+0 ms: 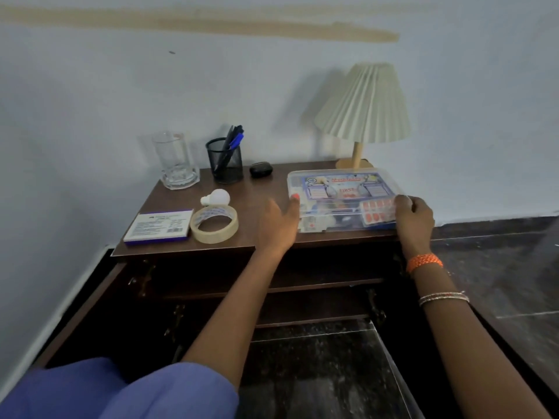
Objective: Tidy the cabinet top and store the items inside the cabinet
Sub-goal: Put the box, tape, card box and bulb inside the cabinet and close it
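A clear plastic first-aid box [341, 201] is lying flat on the right half of the dark wooden cabinet top [260, 192], its near edge running along the front edge of the top. Through its lid a blue printed label and an orange blister strip are showing. The right hand [414, 219] is gripping the box's right near corner, fingers curling over the rim. The left hand [279, 222] is touching the box's left end — fingers fairly straight, an orange-painted nail resting at the left edge; whether they are actually clasping the box cannot be told from this angle.

An orange thread band [424, 261] and thin bangles [443, 298] are sitting on the right wrist, and a blue sleeve [127, 391] is covering the left upper arm.

Behind the box, a lamp [363, 116] with a pleated cream shade is standing on a wooden base in the back right corner. To the left, a roll of tape [214, 224] is lying flat near the front edge, just beside a white and purple card box [158, 226]. A white light bulb [215, 198] is lying just behind the tape. Along the back are standing a clear glass mug [174, 160], a black mesh pen holder [225, 160] with pens leaning in it, and a small black case [261, 169].

Below the top, the cabinet doors are standing open — dark shelves [272, 287] are showing inside.
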The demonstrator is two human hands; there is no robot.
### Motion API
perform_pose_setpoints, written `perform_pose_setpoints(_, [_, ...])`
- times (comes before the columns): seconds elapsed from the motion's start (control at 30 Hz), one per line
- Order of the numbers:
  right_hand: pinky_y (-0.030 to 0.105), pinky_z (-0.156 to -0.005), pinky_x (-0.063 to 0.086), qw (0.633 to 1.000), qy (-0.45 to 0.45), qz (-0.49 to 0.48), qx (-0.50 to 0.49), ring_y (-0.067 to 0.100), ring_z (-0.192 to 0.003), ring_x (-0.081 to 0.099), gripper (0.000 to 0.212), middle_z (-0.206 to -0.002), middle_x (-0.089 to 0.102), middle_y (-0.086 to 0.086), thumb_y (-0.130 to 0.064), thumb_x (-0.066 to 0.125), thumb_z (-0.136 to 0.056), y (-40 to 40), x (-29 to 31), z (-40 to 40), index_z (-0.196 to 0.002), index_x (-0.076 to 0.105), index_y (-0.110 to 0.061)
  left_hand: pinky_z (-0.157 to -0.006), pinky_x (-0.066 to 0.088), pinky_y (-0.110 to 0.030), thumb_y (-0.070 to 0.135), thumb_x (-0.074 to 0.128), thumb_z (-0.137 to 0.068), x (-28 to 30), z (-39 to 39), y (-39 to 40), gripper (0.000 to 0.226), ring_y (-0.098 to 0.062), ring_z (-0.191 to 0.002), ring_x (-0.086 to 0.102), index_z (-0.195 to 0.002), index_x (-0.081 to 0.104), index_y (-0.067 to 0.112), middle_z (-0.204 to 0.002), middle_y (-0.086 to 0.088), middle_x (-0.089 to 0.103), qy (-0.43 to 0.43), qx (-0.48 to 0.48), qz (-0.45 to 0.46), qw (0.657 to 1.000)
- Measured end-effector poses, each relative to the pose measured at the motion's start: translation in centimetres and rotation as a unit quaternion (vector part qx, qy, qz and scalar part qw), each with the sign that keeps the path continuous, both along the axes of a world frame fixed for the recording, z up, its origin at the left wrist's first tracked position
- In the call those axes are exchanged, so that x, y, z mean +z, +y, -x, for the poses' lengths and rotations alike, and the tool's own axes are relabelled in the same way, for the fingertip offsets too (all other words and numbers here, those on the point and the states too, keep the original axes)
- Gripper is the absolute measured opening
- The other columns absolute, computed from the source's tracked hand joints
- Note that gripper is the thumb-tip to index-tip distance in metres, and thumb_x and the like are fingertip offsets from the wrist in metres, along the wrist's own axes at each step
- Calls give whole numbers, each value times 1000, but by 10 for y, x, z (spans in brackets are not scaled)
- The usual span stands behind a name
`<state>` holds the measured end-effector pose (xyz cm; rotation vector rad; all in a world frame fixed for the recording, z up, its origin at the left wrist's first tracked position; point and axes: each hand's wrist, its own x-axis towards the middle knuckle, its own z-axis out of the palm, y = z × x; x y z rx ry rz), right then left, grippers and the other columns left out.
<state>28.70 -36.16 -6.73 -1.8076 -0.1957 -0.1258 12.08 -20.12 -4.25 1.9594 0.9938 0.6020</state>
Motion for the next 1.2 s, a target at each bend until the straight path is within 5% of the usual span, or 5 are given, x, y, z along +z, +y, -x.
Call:
perform_pose_setpoints(0.4, [40, -87, 50, 984, 168, -21, 64, 30, -96, 64, 27, -108, 67, 17, -34, 54, -85, -2, 22, -25, -93, 64, -10, -102, 43, -46, 47, 38, -96, -9, -34, 10, 38, -23, -105, 64, -122, 56, 26, -111, -3, 69, -75, -90, 156, 981])
perform_pose_setpoints(0.57, [29, -66, 43, 989, 132, 11, 65, 15, -69, 54, 23, -91, 59, 9, -34, 47, -88, 4, 21, -13, -87, 57, -14, -95, 50, -45, 43, 38, -97, -15, -22, 0, 39, -22, -99, 66, -122, 57, 20, -110, -6, 68, -119, -56, 201, 971])
perform_pose_setpoints(0.87, [27, -61, 47, 967, 142, -211, 32, 17, -67, 62, 20, -70, 63, 0, -22, 53, -83, -1, 6, 72, -64, 58, -16, -116, 9, -39, 34, 46, -94, -44, 38, -32, 37, -20, -146, -12, -113, 64, 9, -159, -9, 0, -204, 104, 42, 972])
perform_pose_setpoints(1.07, [26, -54, 52, 886, 204, -414, 48, 16, -63, 70, 9, -69, 72, -1, -17, 56, -79, -9, -3, 121, -74, 63, -15, -92, 50, -44, 28, 56, -83, -26, 56, -40, 26, -24, -111, 59, -101, 67, 14, -124, -11, 60, -386, 89, 205, 895])
perform_pose_setpoints(1.2, [30, -61, 53, 865, 195, -455, 76, 25, -75, 70, 34, -89, 71, 7, -24, 49, -72, -22, -18, 139, -96, 70, -12, -72, 52, -38, 9, 49, -62, -27, 72, -19, 53, -31, -91, 63, -114, 58, 6, -104, -14, 66, -396, -5, 342, 852])
